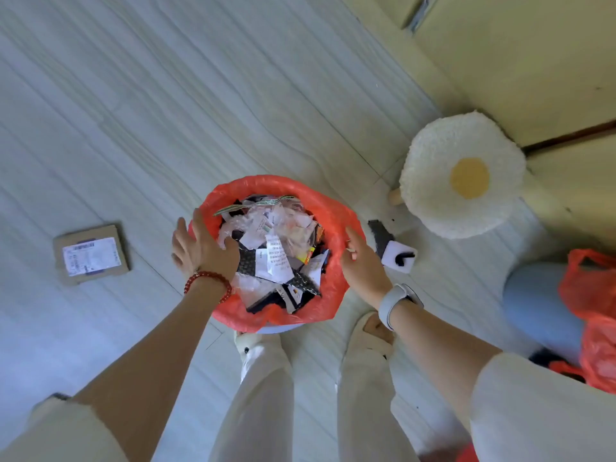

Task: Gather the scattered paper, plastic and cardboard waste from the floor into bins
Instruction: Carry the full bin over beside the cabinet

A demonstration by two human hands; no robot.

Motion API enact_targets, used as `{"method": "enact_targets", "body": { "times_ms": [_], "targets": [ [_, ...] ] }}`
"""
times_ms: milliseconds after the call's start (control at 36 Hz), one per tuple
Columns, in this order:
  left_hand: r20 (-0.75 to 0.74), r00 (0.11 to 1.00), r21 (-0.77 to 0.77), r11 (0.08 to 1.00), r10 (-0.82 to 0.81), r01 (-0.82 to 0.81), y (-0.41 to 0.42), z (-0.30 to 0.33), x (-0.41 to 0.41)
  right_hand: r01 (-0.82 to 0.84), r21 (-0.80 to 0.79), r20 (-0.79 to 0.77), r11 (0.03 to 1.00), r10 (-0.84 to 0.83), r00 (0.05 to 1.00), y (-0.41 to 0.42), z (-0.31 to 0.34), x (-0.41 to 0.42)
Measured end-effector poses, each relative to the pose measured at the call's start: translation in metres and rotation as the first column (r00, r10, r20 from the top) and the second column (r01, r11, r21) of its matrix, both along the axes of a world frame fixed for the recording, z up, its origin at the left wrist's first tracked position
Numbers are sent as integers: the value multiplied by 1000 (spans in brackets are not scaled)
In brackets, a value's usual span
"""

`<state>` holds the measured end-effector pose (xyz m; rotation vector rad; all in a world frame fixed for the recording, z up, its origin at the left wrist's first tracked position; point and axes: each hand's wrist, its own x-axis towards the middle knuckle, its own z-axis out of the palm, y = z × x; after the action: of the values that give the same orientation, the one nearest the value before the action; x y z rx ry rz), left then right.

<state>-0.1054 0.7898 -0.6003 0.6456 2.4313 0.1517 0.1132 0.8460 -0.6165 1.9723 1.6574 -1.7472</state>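
A round bin with a red plastic liner [333, 215] stands on the floor in front of my feet, packed with paper scraps, plastic film and dark wrappers [276, 251]. My left hand [200, 248] grips the bin's left rim, thumb inside and fingers over the liner. My right hand [361, 261] rests against the right rim, fingers curled along the liner. A flat cardboard parcel with a white shipping label [91, 255] lies on the floor to the left of the bin. A small white and black box [398, 256] and a dark scrap [378, 233] lie just right of the bin.
A fluffy fried-egg-shaped stool [463, 175] stands to the right behind the bin. A pale blue bin [540, 301] with red bags [593, 295] sits at the right edge. Cream cabinet doors [516, 61] fill the upper right. Pale floor [166, 95] stretches left and ahead.
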Motion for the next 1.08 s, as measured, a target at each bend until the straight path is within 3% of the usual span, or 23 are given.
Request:
{"method": "enact_targets", "body": {
  "times_ms": [83, 167, 250, 333, 472, 611, 750, 833, 889, 944, 1000, 1083],
  "targets": [
    [-45, 973, 162, 959, -227, 231, 18, 15, 44, -23, 98, 102, 995, 13, 995, 6, 2, 23],
    [-40, 855, 409, 772, -518, 487, 38, 22, 107, -92, 204, 252, 975, 38, 967, 15, -19, 61],
    [15, 725, 494, 635, -688, 593, 55, 11, 171, -307, 182, 442, 934, 202, 874, 19, -58, 108],
    [166, 653, 343, 664, -739, 665, 66, -27, 220, -502, 78, 553, 861, 382, 741, 16, -107, 144],
    [309, 683, 15, 721, -662, 692, 64, -131, 259, -577, 123, 541, 807, 433, 721, 4, -179, 176],
    [179, 606, -105, 597, -775, 795, 56, -221, 280, -490, 256, 563, 833, 284, 776, -28, -205, 204],
    [68, 288, -138, 277, -955, 951, 50, -263, 285, -422, 342, 454, 839, 246, 856, -41, -213, 225],
    [-63, 275, -105, 281, -959, 954, 46, -265, 290, -289, 332, 391, 898, 148, 908, -43, -216, 226],
    [-170, 215, -30, 223, -962, 974, 42, -266, 293, -214, 316, 361, 924, 91, 928, -45, -214, 224],
    [-196, 257, 49, 252, -946, 966, 35, -266, 293, -160, 296, 349, 942, 49, 936, -48, -208, 223],
    [-108, 415, 92, 407, -903, 909, 27, -261, 292, -96, 279, 335, 956, -3, 942, -51, -195, 224],
    [63, 570, 127, 573, -819, 810, 13, -231, 294, 4, 265, 324, 964, -94, 941, -52, -166, 223]
  ]
}}
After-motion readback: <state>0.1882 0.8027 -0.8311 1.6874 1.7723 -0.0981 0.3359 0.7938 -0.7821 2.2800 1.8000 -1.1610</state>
